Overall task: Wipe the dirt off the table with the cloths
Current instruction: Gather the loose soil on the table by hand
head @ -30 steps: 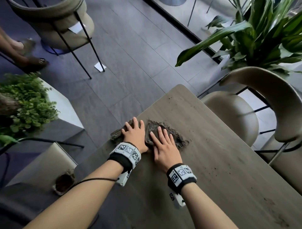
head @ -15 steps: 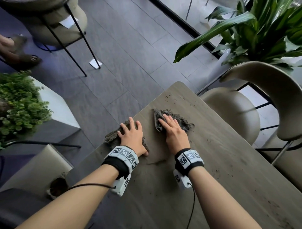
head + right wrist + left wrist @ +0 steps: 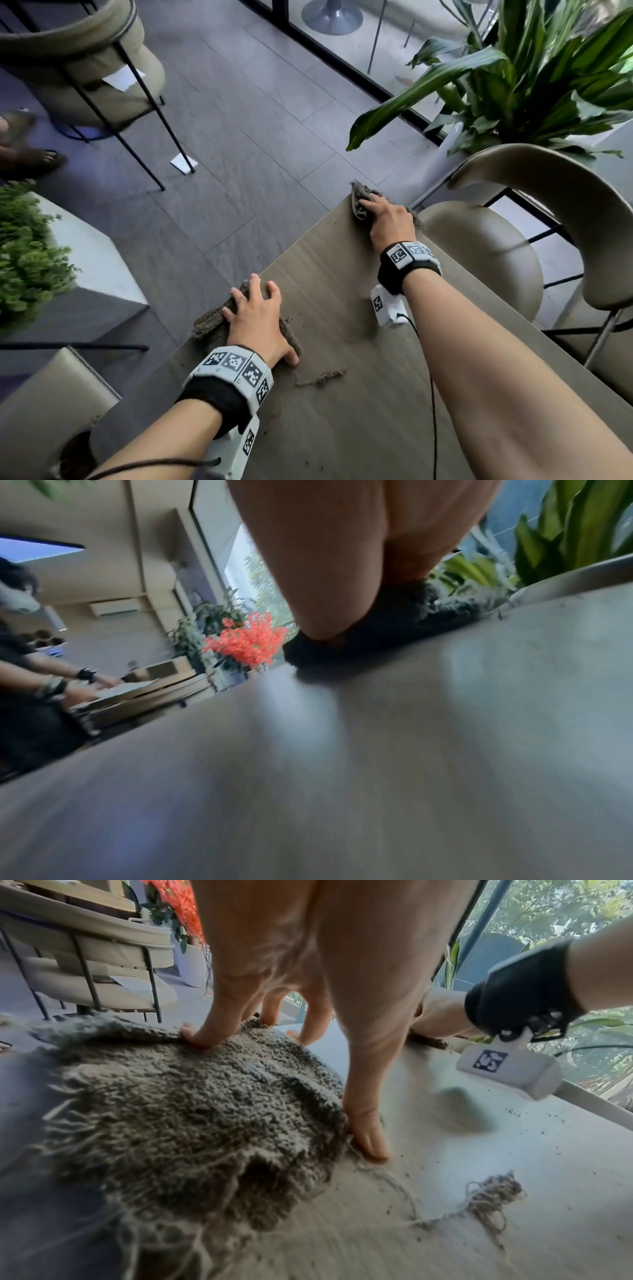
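Near: my left hand (image 3: 257,317), fingers spread and bent, presses a soiled cloth (image 3: 192,1123) flat at the counter (image 3: 359,428) edge; a loose thread clump (image 3: 322,376) lies just right of this grip. Far: my right hand (image 3: 388,219) pins a second cloth (image 3: 359,200) on the far corner, fingers hidden. Remaining specks sit between, likely nearer my left.
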The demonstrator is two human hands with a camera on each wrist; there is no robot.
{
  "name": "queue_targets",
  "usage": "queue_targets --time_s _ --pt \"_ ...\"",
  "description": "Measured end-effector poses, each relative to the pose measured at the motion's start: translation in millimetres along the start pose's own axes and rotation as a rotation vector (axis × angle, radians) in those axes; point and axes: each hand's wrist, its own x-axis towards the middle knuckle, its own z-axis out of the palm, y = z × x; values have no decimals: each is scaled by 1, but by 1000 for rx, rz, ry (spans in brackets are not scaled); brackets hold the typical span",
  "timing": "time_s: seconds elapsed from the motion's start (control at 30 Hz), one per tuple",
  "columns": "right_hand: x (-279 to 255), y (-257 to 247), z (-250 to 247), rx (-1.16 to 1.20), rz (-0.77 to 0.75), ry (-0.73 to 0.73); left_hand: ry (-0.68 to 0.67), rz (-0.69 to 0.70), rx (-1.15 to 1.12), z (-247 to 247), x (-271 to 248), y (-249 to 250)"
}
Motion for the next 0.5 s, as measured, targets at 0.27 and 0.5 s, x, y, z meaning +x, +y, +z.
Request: queue_targets --time_s 0.27,0.5 --pt "8 3 -18 319 188 131 4 -1 -21 -2 -1 1" --pt "-116 -85 24 329 -305 -44 -28 -13 -61 -8 -5 3"
